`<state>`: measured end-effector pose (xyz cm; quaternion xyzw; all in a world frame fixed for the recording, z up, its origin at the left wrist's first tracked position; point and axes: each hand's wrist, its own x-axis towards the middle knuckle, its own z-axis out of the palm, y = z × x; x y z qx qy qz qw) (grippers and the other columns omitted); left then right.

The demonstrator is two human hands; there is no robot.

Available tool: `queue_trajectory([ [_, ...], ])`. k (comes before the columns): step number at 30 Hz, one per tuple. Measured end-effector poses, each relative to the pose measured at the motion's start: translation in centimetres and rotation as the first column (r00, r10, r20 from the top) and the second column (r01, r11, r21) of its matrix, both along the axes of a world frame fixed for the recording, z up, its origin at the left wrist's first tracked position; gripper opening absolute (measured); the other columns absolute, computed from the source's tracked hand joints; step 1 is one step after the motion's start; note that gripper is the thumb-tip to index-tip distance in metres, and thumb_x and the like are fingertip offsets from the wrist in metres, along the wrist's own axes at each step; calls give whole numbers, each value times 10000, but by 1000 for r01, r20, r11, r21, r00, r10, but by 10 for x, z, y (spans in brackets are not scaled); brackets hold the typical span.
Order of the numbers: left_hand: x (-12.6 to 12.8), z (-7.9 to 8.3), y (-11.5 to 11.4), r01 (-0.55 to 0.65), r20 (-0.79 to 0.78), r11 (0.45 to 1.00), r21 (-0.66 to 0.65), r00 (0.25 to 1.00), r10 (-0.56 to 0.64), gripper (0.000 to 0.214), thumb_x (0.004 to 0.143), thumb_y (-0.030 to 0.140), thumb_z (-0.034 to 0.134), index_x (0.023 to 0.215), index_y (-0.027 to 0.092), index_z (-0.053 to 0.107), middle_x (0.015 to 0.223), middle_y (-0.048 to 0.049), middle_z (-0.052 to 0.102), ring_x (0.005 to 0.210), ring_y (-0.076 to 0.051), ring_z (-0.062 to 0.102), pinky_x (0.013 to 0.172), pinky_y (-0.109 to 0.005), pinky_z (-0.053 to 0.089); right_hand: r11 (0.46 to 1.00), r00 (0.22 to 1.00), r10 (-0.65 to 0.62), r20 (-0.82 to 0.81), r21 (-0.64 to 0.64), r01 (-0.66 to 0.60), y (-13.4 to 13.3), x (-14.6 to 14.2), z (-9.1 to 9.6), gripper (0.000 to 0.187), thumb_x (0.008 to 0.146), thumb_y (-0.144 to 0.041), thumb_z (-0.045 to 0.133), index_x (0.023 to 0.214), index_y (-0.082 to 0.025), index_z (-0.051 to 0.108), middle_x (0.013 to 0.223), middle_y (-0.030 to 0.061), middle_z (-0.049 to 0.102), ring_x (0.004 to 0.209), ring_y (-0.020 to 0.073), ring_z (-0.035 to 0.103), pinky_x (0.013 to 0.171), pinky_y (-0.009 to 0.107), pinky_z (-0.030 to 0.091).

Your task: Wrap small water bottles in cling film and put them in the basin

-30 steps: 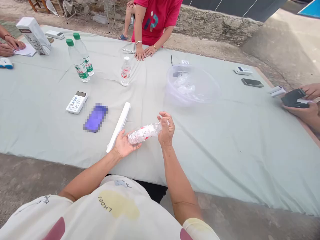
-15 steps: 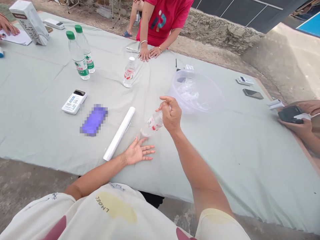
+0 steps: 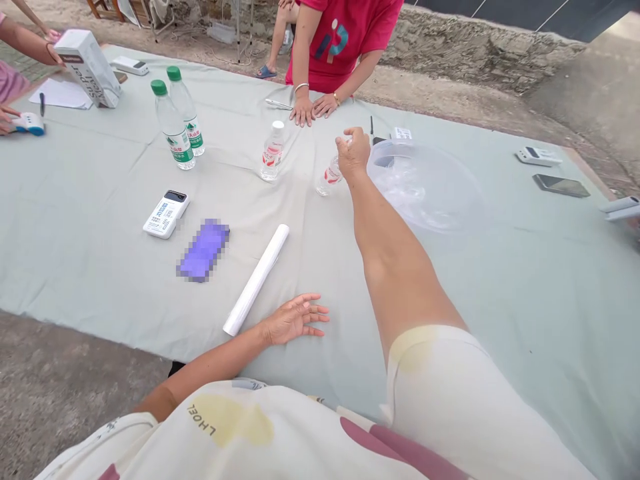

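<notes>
My right hand (image 3: pixel 354 152) reaches far across the table and grips a small clear water bottle (image 3: pixel 330 177) with a red and white label by its upper part. The bottle leans slightly, and I cannot tell whether its base touches the cloth. Left of it a similar bottle (image 3: pixel 273 152) with a white cap stands upright. Just right of my hand is a translucent plastic tub (image 3: pixel 450 193) with clear crumpled plastic inside. My left hand (image 3: pixel 295 319) rests with spread fingers and nothing in it, beside a white roll (image 3: pixel 257 280) lying on the cloth.
Two green-capped water bottles (image 3: pixel 173 127) stand at the back left. A white power bank (image 3: pixel 167 214) and a blurred purple rectangle (image 3: pixel 204 251) lie nearer. A person in a red shirt (image 3: pixel 345 40) leans on the far edge. A phone (image 3: pixel 561 186) lies right; a tall box (image 3: pixel 90 70) stands left.
My right hand has carried the small bottle away from me, from near my left hand to beside the tub's left side. My left hand stays spread on the table. The view has shifted slightly.
</notes>
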<state>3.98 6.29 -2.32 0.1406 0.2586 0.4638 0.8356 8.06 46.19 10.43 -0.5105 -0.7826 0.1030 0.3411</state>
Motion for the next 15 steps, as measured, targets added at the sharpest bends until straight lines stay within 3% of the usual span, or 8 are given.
queue_trajectory([
  [3,0,2,1,3,-1,1000,-3,1000,-3,492,875,406,740,1301,235,562,1330,-163,619,1227,-290,606,1017,-527,460,987,989,22,145,-161,2,-5,3,12,649,1019,-426,449,1465,10,268,1403,290,457,1257,245,510,1046,499,364],
  [6,-1,3,2,8,1,1000,-3,1000,-8,507,875,408,740,1314,236,554,1331,-161,615,1235,-290,600,1020,-535,456,986,976,122,179,-137,-98,-16,11,27,695,1038,-442,383,1497,35,171,1475,338,361,1321,250,481,1057,488,356],
  [11,-2,2,1,9,-3,1000,16,1000,-9,512,858,418,757,1298,242,561,1312,-146,621,1221,-284,605,1014,-535,459,997,998,58,5,54,-58,-50,27,31,688,966,-532,489,1527,-189,286,1477,209,450,1333,311,484,1056,508,406],
  [13,-1,2,1,11,-6,999,30,1000,-11,525,844,427,769,1291,242,563,1303,-143,624,1226,-284,603,1016,-535,457,998,994,53,-93,51,-48,-78,38,21,642,938,-514,511,1497,-243,352,1398,163,543,1215,293,568,1003,487,461],
  [15,-1,1,1,12,-14,998,55,1000,-12,552,823,442,787,1286,241,564,1266,-137,636,1223,-279,603,1011,-522,465,997,987,61,-146,-43,-68,-118,53,5,610,903,-472,528,1456,-237,421,1262,130,638,1019,248,635,931,448,503],
])
